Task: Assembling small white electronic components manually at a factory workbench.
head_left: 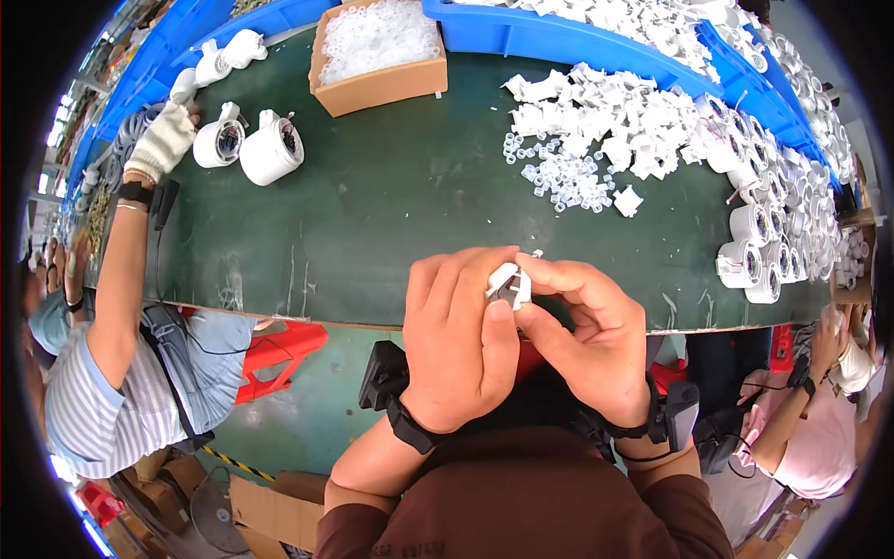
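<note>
A small white plastic part (521,291) with a dark opening is pinched between my two hands, just above the near edge of the green table. My left hand (454,340) grips it with the thumb and curled fingers. From the other side, the thumb and forefinger of my right hand (596,340) press on it. My fingers partly hide the part. Beyond my right hand lie a pile of small clear plastic sleeves (570,179), a single white plastic part (628,201) and a large heap of similar white parts (587,112).
A cardboard box (382,90) of translucent pieces stands at the far side. Blue bins (559,39) line the back. White cylindrical housings (740,265) crowd the right side, with two more housings (272,154) at left. Nearby, a co-worker's gloved hand (164,140) reaches over the table.
</note>
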Motion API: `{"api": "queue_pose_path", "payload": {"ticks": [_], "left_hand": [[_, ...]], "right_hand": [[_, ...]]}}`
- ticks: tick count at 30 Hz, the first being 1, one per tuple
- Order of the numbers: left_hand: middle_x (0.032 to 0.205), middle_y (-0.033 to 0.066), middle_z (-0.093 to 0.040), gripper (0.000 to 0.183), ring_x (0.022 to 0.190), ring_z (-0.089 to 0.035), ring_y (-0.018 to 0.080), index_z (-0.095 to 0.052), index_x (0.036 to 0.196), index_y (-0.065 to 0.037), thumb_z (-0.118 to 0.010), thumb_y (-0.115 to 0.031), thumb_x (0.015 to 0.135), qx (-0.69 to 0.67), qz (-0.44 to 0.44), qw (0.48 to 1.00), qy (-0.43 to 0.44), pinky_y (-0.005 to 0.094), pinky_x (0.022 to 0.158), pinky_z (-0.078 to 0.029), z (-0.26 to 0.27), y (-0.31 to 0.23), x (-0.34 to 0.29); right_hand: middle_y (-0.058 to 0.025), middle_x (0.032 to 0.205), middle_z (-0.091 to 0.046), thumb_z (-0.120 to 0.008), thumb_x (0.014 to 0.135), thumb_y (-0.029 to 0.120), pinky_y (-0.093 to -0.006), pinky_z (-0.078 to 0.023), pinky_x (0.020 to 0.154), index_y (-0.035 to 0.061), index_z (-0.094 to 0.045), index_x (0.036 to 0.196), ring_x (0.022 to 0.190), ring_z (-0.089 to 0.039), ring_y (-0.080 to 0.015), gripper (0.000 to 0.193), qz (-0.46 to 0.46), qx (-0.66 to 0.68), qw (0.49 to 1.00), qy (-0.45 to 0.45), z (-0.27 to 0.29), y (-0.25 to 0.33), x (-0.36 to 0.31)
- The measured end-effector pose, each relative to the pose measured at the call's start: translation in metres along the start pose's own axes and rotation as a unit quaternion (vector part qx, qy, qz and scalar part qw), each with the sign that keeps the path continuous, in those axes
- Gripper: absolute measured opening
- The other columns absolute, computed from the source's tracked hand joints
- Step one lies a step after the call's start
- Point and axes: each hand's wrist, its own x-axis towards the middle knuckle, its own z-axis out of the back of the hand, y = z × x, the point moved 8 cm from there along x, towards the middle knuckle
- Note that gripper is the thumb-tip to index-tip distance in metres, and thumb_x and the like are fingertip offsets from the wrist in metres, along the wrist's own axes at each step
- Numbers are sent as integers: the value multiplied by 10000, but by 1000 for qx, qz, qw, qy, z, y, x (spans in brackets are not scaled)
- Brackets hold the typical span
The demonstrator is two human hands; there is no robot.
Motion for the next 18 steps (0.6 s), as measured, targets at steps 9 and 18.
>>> {"api": "queue_pose_path", "payload": {"ticks": [9, 18], "left_hand": [[1103, 130, -674, 334, 948, -574, 336, -651, 1160, -23, -494, -263, 989, -3, -11, 1000, -15, 424, 855, -473, 0, -3, 2], [1062, 120, -684, 286, 922, -578, 323, -649, 1140, -26, -627, -197, 911, 3, -29, 999, -18, 414, 829, -485, 4, -3, 4]], "right_hand": [[-71, 1128, -650, -674, 893, -134, -297, -484, 959, -29, -618, 1323, 1077, -619, -159, 446, 138, -136, 979, -57, -7, 2, -13], [-92, 1099, -685, -677, 937, -76, -267, -525, 886, -18, -649, 1226, 1036, -647, -139, 296, 29, 40, 997, -57, -6, -9, -5]]}}
